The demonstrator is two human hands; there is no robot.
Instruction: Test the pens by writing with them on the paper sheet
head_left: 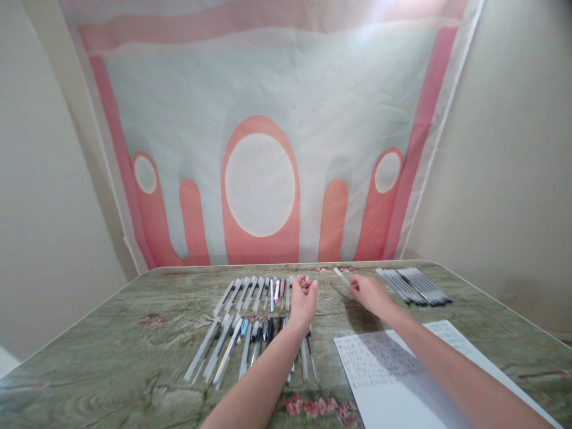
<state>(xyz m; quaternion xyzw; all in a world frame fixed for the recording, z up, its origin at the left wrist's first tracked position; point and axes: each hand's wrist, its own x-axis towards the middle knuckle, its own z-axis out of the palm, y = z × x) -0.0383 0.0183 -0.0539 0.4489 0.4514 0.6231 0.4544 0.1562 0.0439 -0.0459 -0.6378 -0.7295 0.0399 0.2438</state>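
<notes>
My right hand point(369, 293) is closed on a slim, whitish translucent pen point(342, 276), which points away to the upper left above the table. Left of it, my left hand point(304, 301) hovers at the right end of the back row of pens point(245, 293). Its fingers are loosely bent, with the thumb apart from them and nothing visible between. Under my left forearm runs a front row of pens point(223, 345), mixing clear, blue and dark barrels. The forearm hides part of this row.
At the back right lies a tight group of clear pens with dark tips point(413, 286). A sheet of paper with handwriting point(379, 363) lies beneath my right forearm. The wood-patterned table point(134, 351) ends at a cloth with pink shapes point(261, 250).
</notes>
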